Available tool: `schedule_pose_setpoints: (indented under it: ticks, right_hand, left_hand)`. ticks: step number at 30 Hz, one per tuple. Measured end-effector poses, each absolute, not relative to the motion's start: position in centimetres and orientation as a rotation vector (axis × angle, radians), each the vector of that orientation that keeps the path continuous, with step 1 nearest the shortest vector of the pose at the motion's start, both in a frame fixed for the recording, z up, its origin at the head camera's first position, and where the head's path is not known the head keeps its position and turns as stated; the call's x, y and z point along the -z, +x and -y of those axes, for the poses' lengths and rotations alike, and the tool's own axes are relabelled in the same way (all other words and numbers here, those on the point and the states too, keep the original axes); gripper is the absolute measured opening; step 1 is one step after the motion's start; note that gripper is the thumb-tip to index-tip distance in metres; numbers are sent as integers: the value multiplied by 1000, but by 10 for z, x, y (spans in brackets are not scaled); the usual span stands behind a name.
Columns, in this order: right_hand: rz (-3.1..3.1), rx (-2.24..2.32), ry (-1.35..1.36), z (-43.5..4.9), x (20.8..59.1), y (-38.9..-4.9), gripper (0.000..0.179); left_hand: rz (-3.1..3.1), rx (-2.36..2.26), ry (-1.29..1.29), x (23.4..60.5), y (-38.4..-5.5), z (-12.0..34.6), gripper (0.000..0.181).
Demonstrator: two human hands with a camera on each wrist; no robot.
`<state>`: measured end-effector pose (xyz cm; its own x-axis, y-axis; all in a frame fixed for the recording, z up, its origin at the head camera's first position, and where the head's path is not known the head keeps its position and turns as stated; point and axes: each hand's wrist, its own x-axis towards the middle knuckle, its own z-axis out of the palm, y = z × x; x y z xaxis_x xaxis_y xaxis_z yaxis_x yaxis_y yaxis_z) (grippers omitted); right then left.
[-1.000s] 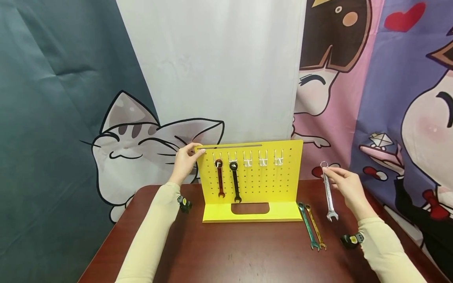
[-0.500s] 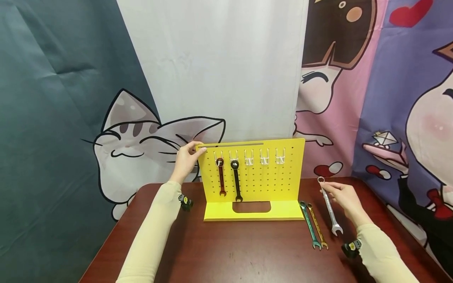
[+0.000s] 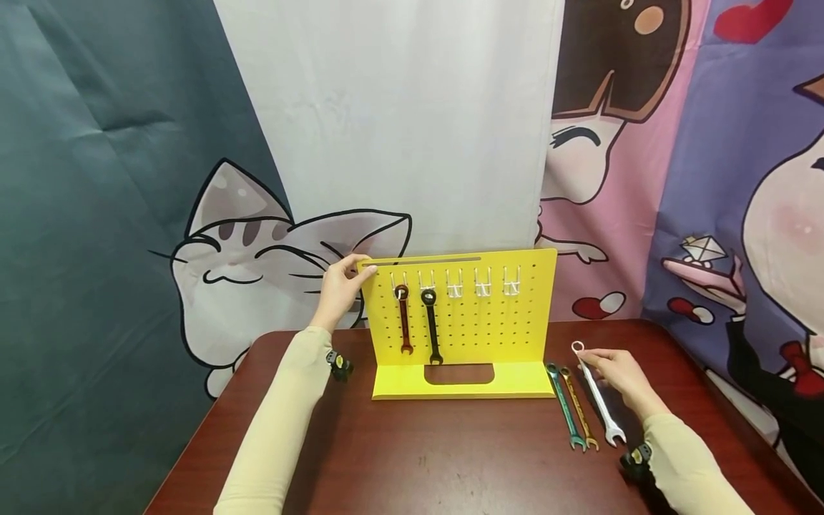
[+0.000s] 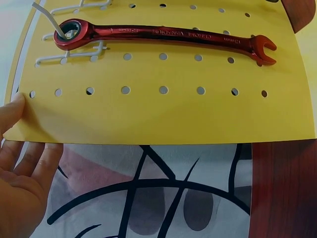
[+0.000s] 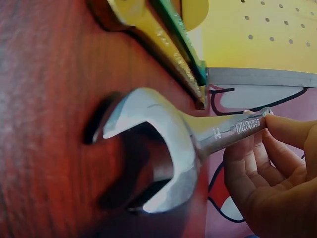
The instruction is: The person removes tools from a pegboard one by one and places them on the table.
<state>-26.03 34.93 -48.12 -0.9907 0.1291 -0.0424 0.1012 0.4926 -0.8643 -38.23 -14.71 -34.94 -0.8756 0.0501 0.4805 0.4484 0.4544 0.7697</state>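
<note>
My left hand (image 3: pixel 339 292) pinches the upper left corner of a yellow pegboard (image 3: pixel 476 336), thumb in front and fingers behind. A red wrench (image 4: pixel 168 35) hangs by its ring end from the leftmost hook, and a black wrench (image 3: pixel 432 327) from the hook beside it. My right hand (image 3: pixel 619 375) pinches a silver combination wrench (image 5: pixel 168 144) near its ring end, between thumb and fingers. Its open jaw end points toward me, close over the table. Just left of it a gold wrench (image 3: pixel 579 409) and a green wrench (image 3: pixel 566 406) lie side by side.
Bare wire hooks (image 3: pixel 483 282) line the right part of the board's top row. The board's base stands on a dark red wooden table (image 3: pixel 412 458). A printed cartoon curtain (image 3: pixel 412 129) hangs behind the table.
My right hand has lowered the silver wrench toward the table, close to the gold one, its ring end now lower. The left hand keeps its grip on the board corner.
</note>
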Motion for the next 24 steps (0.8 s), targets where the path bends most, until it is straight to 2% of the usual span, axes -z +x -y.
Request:
schedule_pose_setpoints:
  ticks: [24]
  right_hand:
    - [2833,-1465,-208,-353,505,-259,37]
  left_hand:
    - [2320,1381,-431,347,-382,145,29]
